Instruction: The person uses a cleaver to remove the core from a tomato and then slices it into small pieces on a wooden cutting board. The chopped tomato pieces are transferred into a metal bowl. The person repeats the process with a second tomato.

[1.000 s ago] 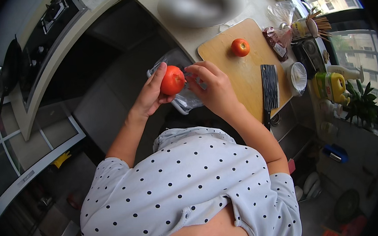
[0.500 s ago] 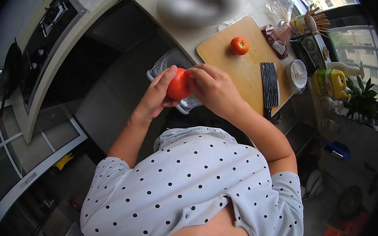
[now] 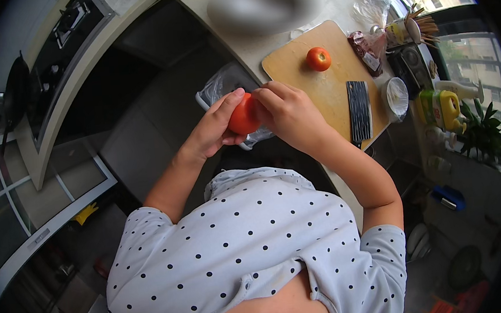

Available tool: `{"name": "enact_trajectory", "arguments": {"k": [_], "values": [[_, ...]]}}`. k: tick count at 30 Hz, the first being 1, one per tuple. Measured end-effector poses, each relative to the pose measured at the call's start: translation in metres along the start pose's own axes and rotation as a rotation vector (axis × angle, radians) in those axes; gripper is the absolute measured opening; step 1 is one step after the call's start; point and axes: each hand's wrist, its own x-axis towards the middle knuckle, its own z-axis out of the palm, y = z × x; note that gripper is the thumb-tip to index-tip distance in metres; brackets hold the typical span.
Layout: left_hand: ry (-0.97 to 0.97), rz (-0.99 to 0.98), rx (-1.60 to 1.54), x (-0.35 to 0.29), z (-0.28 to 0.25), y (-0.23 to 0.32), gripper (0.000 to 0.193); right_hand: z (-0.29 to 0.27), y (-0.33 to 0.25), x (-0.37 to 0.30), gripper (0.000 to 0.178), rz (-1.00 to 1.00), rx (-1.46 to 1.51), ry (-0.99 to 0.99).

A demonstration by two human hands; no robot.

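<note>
A red tomato (image 3: 243,116) is wrapped in the fingers of my left hand (image 3: 215,125), the thumb over its top and the other fingers beneath. My right hand (image 3: 289,111) is closed at the tomato's right side, its bent fingertips pressed against it; whether a bit of skin or stem is pinched there is hidden. Under both hands hangs a bin lined with a clear plastic bag (image 3: 211,88). To the right, a second tomato (image 3: 318,59) rests whole on the wooden cutting board (image 3: 289,55). A cleaver (image 3: 359,110) with a dark patterned blade lies on the board's right part.
A blurred metal basin (image 3: 264,5) stands on the counter behind the board. Right of the board are a plastic-lined bowl (image 3: 395,99), a bag of dark red food (image 3: 365,51), a container of chopsticks (image 3: 400,32) and a yellow jug (image 3: 449,110). A stove (image 3: 67,32) is at far left.
Both hands and the held tomato have shifted slightly to the right. My right hand has turned a little and its fingers now cover more of the tomato's right side.
</note>
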Motion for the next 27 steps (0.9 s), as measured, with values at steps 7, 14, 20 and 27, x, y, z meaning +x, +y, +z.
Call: {"name": "enact_trajectory", "arguments": {"k": [7, 14, 20, 27], "values": [[-0.033, -0.025, 0.029, 0.0, 0.003, 0.005, 0.046, -0.005, -0.003, -0.003, 0.015, -0.007, -0.046, -0.014], [-0.067, -0.021, 0.08, 0.002, 0.002, 0.0, 0.046, -0.01, 0.002, 0.002, 0.015, 0.069, 0.069, -0.049], [-0.155, 0.128, 0.046, 0.002, -0.009, -0.005, 0.046, -0.012, 0.013, 0.001, 0.007, 0.56, 0.689, -0.036], [-0.237, 0.271, -0.167, -0.003, -0.017, -0.004, 0.048, 0.023, 0.056, -0.021, 0.017, 0.847, 0.852, -0.035]]}}
